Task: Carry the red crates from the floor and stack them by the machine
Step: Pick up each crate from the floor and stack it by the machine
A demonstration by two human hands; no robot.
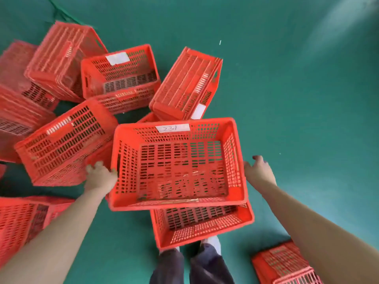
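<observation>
Loosely open, right hand (258, 171) beside red crate (176, 167)

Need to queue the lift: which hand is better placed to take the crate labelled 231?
Left. The left hand has its fingers curled onto the left wall of the crate labelled 231. The right hand is open beside the right wall, apparently not gripping, so it must close first.

Place: a factory or warehouse work area.
Floor (287, 99): seamless green industrial coating.
Stock: identical perforated red crates (65, 140) heaped loosely.
Marking: paper label (172, 128) numbered 231.
</observation>
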